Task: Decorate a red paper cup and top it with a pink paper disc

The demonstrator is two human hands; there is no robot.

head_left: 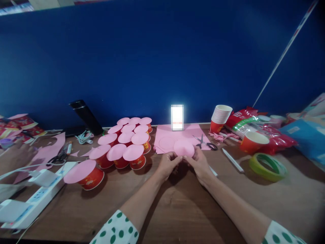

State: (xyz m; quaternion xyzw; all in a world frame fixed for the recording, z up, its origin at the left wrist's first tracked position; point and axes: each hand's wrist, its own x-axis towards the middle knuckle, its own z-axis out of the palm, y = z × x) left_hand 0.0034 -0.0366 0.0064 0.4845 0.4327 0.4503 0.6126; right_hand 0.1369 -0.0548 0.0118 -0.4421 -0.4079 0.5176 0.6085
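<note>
A round pink paper disc (184,148) is held between my two hands in front of me. My left hand (169,165) pinches its lower left edge, thumb on the near side. On the other side, my right hand (199,163) grips the lower right edge the same way. Whatever lies under the disc is hidden. Beyond it are stacked pink paper sheets (162,132) with a circle outline drawn on the top one. Black-handled scissors (209,145) lie partly on the sheets, right of my right hand. Left of my hands stand several red paper cups (138,162) topped with pink discs.
A lit phone (177,118) leans at the back. Rightward are a cup stack (221,117), a white pen (233,160), a red cup (254,142), a green tape roll (267,166) and red packaging (243,118). Leftward are a power strip (40,196) and another person's hand (19,157).
</note>
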